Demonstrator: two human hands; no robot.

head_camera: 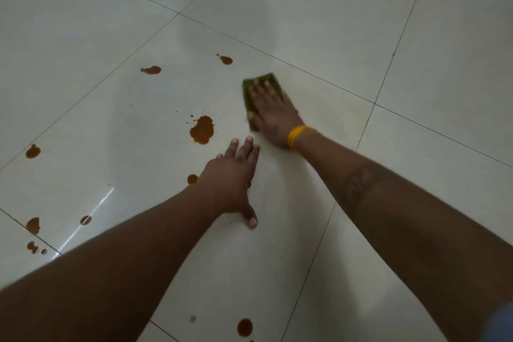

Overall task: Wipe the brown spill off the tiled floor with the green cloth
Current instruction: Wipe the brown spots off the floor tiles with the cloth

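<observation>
My right hand (pixel 273 111), with a yellow band at the wrist, lies flat on the green cloth (pixel 262 79) and presses it onto the pale tiled floor (pixel 333 36). The cloth's far edge and left side show past my fingers. The largest brown puddle (pixel 202 129) lies just left of the cloth. My left hand (pixel 231 179) rests palm down on the floor, fingers apart, holding nothing, close to the puddle's near side. Smaller brown drops sit at the far side (pixel 151 70) (pixel 226 60), at the left (pixel 33 151) and near the bottom edge (pixel 244 327).
Dark grout lines (pixel 369 122) cross the glossy tiles. More brown spots lie at the lower left (pixel 33 225) (pixel 85 219), and one spot (pixel 192 178) is partly hidden by my left wrist. A bright light streak (pixel 91 211) reflects off the floor there.
</observation>
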